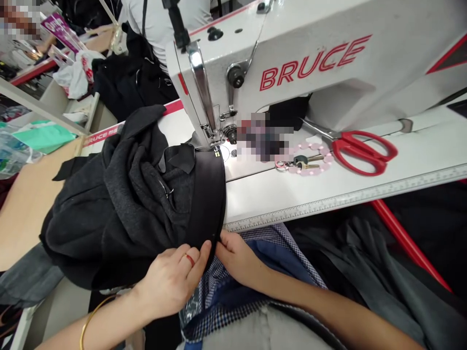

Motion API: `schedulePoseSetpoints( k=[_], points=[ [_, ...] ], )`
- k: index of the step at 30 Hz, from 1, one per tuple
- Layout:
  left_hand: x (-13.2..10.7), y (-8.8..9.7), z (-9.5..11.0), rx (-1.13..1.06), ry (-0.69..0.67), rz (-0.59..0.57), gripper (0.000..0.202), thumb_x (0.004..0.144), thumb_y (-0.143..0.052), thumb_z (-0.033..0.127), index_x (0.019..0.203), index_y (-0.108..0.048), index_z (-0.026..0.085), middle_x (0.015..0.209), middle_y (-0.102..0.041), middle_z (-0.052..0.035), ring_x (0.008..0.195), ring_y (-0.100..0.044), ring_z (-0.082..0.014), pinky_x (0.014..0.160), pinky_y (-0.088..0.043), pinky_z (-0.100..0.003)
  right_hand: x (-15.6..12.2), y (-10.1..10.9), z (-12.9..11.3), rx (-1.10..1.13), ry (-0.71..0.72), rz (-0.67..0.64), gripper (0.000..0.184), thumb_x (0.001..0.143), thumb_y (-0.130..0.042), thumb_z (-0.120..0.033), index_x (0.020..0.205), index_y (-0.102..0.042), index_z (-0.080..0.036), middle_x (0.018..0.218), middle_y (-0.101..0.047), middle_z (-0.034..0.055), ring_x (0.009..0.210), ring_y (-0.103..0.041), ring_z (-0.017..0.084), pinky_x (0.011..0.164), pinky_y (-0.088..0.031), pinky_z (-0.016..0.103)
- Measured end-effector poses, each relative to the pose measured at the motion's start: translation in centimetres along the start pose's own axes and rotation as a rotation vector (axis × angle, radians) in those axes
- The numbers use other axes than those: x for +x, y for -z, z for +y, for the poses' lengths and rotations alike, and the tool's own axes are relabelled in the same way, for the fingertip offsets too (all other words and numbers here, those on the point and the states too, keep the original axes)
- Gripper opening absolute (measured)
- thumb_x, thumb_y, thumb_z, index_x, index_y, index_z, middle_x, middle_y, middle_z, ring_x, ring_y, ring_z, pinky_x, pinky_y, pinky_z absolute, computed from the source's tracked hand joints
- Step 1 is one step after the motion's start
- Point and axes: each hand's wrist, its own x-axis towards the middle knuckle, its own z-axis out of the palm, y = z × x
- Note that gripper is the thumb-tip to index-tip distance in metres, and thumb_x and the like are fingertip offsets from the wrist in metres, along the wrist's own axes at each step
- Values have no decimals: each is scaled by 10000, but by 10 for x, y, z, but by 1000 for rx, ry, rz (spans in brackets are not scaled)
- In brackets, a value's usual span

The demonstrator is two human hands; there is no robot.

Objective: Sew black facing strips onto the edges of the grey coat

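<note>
A dark grey and black garment (120, 209) lies bunched on the sewing machine's bed, its black waistband (206, 194) running from the presser foot (216, 151) down toward me. My left hand (175, 277), with a red ring, grips the near part of this band, fingers closed on the fabric. Right beside it, my right hand (235, 253) pinches the band's outer edge between thumb and fingers. The white sewing machine (314, 63) stands over the far end of the band. A small metal zipper pull (168, 193) shows among the folds.
Red-handled scissors (361, 150) and keys on a pink beaded ring (308, 163) lie right of the needle. A measuring tape (328, 201) lines the table's front edge. Dark cloth (365, 272) hangs at lower right. A person in a white top (175, 29) sits beyond the machine.
</note>
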Motion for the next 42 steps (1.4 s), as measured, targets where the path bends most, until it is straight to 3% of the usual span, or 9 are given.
schedulePoseSetpoints(
  k=[8, 12, 19, 23, 26, 28, 31, 35, 42],
  points=[
    [6, -10, 1, -58, 1, -69, 370, 801, -342, 62, 1154, -412, -25, 664, -502, -41, 559, -489, -138, 429, -399, -247, 1, 13, -2, -157, 87, -97, 217, 661, -344, -11, 717, -503, -148, 661, -501, -26, 632, -446, 98, 592, -377, 202],
    [6, -13, -2, -124, 11, -57, 360, 819, -334, 77, 1160, -409, -13, 661, -508, -39, 563, -497, -133, 439, -416, -236, 6, 21, 4, -468, 204, -94, 202, 701, -363, -6, 672, -505, -146, 593, -505, -18, 560, -451, 101, 531, -344, 202],
    [4, -14, -6, -269, 25, -44, 359, 833, -332, 116, 1164, -421, 7, 681, -529, -53, 598, -514, -138, 488, -463, -244, 10, 35, -1, -1164, 677, 219, 161, 837, -411, -125, 779, -559, -154, 719, -573, 42, 636, -492, 144, 566, -332, 265],
    [13, -9, -28, -401, -3, -69, 294, 836, -392, 156, 1086, -516, 67, 681, -540, -45, 605, -520, -131, 528, -476, -244, 15, 43, -3, -1124, 878, 143, 178, 877, -396, -157, 917, -570, -163, 995, -612, 37, 978, -486, 171, 805, -338, 332],
    [32, -9, -64, -313, -3, -69, 270, 829, -420, 170, 1049, -570, 126, 932, -593, -100, 883, -555, -187, 771, -486, -330, 19, 47, 4, -1056, 869, 146, 168, 867, -417, -129, 899, -580, -161, 959, -644, 4, 982, -489, 139, 833, -330, 321],
    [49, -15, -90, -147, -5, -104, 361, 814, -418, 131, 1162, -512, 164, 1212, -497, -120, 1146, -427, -255, 937, -383, -430, 20, 48, 9, -1035, 836, 179, 152, 850, -445, -124, 883, -585, -173, 934, -657, -6, 989, -494, 127, 837, -333, 311],
    [76, -30, -117, -23, -93, -212, 478, 812, -429, 120, 1274, -392, 235, 1381, -326, -95, 1275, -263, -273, 1009, -278, -470, 20, 50, 13, -1029, 807, 182, 146, 828, -461, -134, 878, -589, -182, 916, -663, -1, 1053, -478, 134, 874, -334, 316],
    [96, -50, -127, -87, -201, -253, 509, 785, -452, 124, 1280, -384, 221, 1376, -338, -92, 1271, -267, -274, 1018, -269, -460, 19, 53, 14, -993, 828, 156, 171, 821, -443, -129, 909, -587, -161, 953, -660, 10, 1000, -520, 122, 890, -365, 284],
    [84, -60, -124, -263, -87, -168, 717, 556, -436, -26, 1210, -469, 266, 1331, -393, -55, 1257, -254, -279, 990, -316, -470, 17, 58, 7, -1062, 830, 97, 189, 816, -438, -149, 930, -589, -155, 990, -652, 18, 990, -540, 106, 786, -448, 237]
  ],
)
